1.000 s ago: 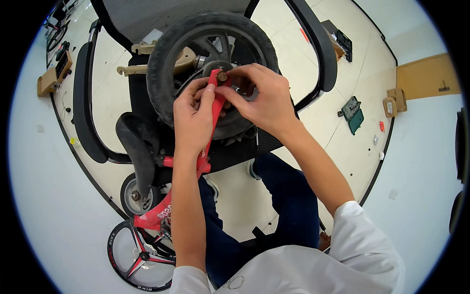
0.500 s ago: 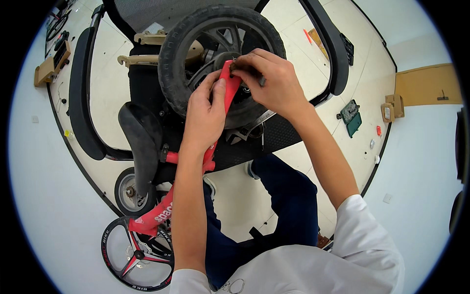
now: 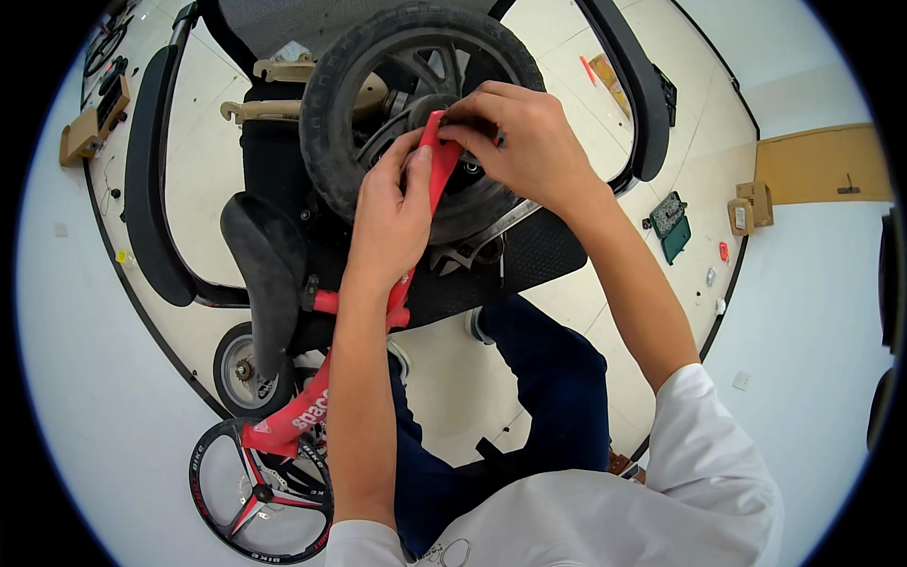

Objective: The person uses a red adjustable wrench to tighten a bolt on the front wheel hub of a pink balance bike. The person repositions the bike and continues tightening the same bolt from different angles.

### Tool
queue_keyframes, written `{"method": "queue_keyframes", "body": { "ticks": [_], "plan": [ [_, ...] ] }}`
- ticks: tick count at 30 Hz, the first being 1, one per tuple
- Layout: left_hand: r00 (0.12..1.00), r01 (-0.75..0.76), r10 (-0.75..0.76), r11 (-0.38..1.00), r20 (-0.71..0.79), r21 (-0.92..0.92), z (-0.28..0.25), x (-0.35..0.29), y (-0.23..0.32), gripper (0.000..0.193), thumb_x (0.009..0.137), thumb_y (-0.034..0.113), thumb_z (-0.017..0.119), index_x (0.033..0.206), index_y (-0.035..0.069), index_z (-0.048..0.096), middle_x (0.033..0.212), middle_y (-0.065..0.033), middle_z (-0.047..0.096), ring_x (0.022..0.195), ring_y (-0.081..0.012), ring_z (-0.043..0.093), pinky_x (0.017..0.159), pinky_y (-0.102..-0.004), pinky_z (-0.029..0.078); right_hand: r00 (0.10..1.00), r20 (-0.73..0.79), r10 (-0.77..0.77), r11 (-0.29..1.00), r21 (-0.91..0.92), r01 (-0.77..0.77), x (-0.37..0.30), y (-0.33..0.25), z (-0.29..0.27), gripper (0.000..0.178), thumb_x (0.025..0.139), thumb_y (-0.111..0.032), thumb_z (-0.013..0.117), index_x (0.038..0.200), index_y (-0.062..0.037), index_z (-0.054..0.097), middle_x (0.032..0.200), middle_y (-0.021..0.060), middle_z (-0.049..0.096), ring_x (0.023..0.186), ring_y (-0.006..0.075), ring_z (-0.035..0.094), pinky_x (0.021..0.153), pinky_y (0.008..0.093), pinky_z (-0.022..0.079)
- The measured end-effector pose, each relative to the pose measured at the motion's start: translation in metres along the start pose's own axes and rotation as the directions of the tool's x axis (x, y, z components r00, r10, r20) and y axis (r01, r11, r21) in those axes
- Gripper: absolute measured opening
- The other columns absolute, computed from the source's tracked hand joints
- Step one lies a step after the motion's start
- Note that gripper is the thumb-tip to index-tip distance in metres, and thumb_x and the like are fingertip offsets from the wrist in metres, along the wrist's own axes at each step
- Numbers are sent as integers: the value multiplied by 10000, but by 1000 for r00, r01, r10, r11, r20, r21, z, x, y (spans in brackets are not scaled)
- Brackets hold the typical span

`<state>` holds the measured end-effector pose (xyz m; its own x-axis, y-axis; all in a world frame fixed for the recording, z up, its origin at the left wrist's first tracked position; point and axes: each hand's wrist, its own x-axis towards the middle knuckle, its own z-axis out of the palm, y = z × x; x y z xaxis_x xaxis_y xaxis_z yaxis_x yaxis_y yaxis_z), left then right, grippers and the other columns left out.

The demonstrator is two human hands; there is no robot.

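My left hand (image 3: 392,213) is closed round the end of a red bike frame tube (image 3: 442,168), with the thumb lying along it. At the tube's tip, the fingertips of my right hand (image 3: 529,142) are pinched together beside the wheel's hub. What they hold is hidden, though something small and dark shows there. Behind both hands a black-tyred wheel (image 3: 326,142) lies on a chair seat (image 3: 548,255). The frame runs down past my left forearm, with a black saddle (image 3: 260,274) attached. A silver adjustable wrench (image 3: 482,241) rests below the wheel.
Chair armrests stand left (image 3: 151,180) and right (image 3: 642,123). A beige fork (image 3: 265,111) lies left of the wheel. On the floor are a three-spoke wheel (image 3: 263,492), a smaller wheel (image 3: 227,369), a green case (image 3: 675,242) and cardboard boxes (image 3: 753,204).
The whole view has shifted slightly, moving most things a little to the left. Both hands keep their places at the tube's end; the right fingers have shifted only slightly.
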<state>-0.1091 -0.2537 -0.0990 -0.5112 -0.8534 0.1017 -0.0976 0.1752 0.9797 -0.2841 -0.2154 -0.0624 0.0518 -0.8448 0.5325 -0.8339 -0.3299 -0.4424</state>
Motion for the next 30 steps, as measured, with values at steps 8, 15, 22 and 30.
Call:
{"method": "queue_keyframes", "body": {
  "ticks": [8,15,22,30],
  "plan": [
    [1000,23,-23,998,-1,-61,2,0,-3,354,1043,216,479,1241,-51,599,824,-88,626,716,-113,536,682,-280,458,967,188,-169,983,-41,180,13,5,-15,168,794,-14,723,961,1,736,937,92,689,812,264,693,727,335,572],
    [999,38,-38,999,-2,-16,1,0,3,361,1042,225,482,1235,-57,597,830,-88,629,727,-116,539,694,-275,458,986,161,-45,999,36,39,14,4,-19,159,801,-44,746,952,3,735,913,105,685,771,257,702,708,333,578],
    [999,47,-47,999,7,1,0,1,3,365,1041,229,483,1234,-59,595,822,-94,624,734,-122,544,710,-281,459,993,115,-16,999,-38,20,8,-1,-11,138,790,-38,748,923,-4,733,845,93,687,763,259,702,690,331,574],
    [1000,27,-27,999,13,-28,0,1,3,362,1045,223,477,1243,-58,592,852,-110,649,776,-130,579,756,-285,476,928,291,-231,966,-48,256,22,13,-21,163,778,-18,746,939,0,732,916,101,687,827,279,689,738,344,573]
  ]
}}
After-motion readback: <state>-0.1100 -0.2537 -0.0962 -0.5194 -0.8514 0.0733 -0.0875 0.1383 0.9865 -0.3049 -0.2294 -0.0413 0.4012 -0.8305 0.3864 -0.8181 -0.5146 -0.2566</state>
